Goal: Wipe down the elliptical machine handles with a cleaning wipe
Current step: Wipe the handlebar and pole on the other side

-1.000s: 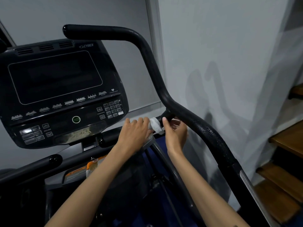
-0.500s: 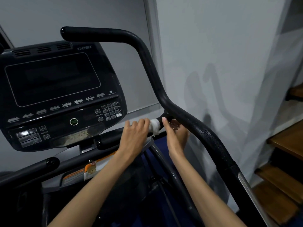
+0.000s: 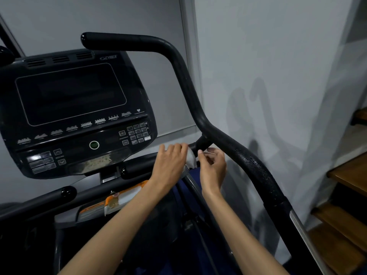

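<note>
A black curved handle of the elliptical rises at the right of the console and runs down to the lower right, its lower stretch speckled with wet drops. A short black crossbar stub joins it. My left hand is wrapped over a white cleaning wipe on the fixed bar just left of that stub. My right hand is close beside it, its fingertips pinching the wipe's right edge. Most of the wipe is hidden under my left hand.
The black console with a dark screen and keypad stands at the left. Below it are a lower fixed grip bar and an orange-white label. A white wall is right behind the handle. Wooden stair steps are at the far right.
Both hands have stayed at the bar next to the stub. My left hand has slid slightly over the wipe, so less of it shows. The view has shifted a little.
</note>
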